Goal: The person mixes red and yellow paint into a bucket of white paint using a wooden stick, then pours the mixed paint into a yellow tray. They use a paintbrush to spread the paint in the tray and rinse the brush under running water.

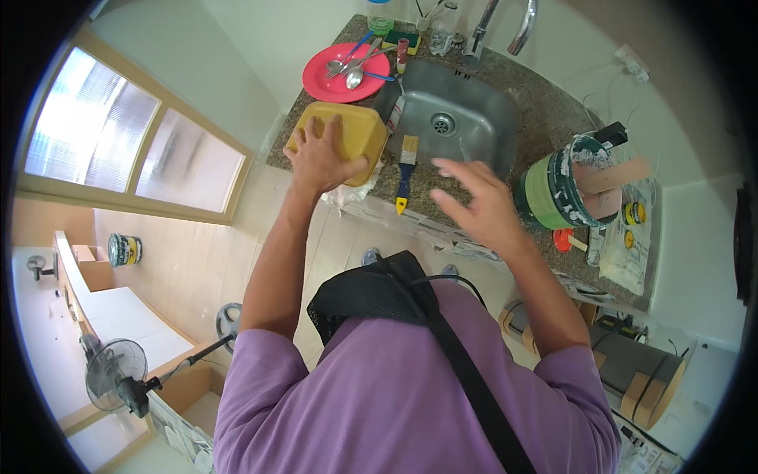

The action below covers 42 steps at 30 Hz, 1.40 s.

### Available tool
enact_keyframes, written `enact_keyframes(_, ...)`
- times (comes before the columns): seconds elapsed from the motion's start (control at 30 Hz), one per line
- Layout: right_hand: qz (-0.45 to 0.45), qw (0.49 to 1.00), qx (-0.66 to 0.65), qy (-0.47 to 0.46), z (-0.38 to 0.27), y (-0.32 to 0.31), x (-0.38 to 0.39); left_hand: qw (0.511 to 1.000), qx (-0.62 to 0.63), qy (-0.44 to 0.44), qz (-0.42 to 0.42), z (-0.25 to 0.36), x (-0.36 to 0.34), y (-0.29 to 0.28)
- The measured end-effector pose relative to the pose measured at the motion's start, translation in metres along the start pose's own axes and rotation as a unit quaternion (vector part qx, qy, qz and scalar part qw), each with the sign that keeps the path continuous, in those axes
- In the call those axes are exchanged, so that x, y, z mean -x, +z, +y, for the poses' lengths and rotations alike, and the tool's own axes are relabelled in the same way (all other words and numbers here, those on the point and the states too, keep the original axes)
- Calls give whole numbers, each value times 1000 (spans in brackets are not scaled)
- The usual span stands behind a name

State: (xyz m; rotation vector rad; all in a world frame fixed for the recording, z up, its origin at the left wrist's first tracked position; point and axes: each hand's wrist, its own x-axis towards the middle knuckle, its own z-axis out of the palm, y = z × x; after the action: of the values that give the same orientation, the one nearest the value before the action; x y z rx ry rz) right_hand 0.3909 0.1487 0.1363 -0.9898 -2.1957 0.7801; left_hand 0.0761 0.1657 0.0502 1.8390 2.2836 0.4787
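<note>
Facing a speckled stone counter (546,110) with one steel sink (482,107) at one o'clock. Reaching forward with forearms (278,257) well apart. Laying the left hand (320,162) over one yellow tub (359,134) at eleven o'clock, spreading fingers and thumb wide across the top, touching without closing round it. Holding the right hand (480,204) at two o'clock with thumb and fingers loosely apart, grasping nothing, pointing the fingertips toward ten o'clock. Counting one paintbrush (407,170) between the hands, at one o'clock; one paint-smeared green bucket (545,193) with one wooden stick (620,174) between two and three o'clock; two yellow round things (634,212) at three o'clock; one pink plate (316,79) between eleven and twelve, bearing overlapping cutlery (354,78) too jumbled for counting; one far bucket (123,250) at nine o'clock.
</note>
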Motion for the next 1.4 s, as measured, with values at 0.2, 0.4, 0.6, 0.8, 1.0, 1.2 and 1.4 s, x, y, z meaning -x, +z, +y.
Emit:
enact_keyframes(0.2, -55, 997, 51, 30, 24, 120, -50, 885, 455, -44, -86, -81, -7, -72)
enact_keyframes(0.4, -131, 978, 157, -46, 27, 199, -100, 740, 657, -130, -63, -189, -7, -59)
enact_keyframes(0.6, -93, 952, -192, 218, 48, 191, -118, 717, 682, -138, 44, -202, -2, -44)
enact_keyframes(0.8, -56, 579, -754, 306, 60, 139, -109, 690, 703, -138, 104, -206, -18, -58)
enact_keyframes(1.0, -40, 504, -827, 245, 66, 116, -97, 746, 650, -137, 32, -217, -29, -28)
enact_keyframes(1.2, 67, 553, -782, 278, 110, 86, -72, 815, 560, -151, 23, -193, -5, 9)
enact_keyframes(1.4, 275, 649, -635, 315, 137, 45, -55, 860, 416, -121, 271, -171, -14, 17)
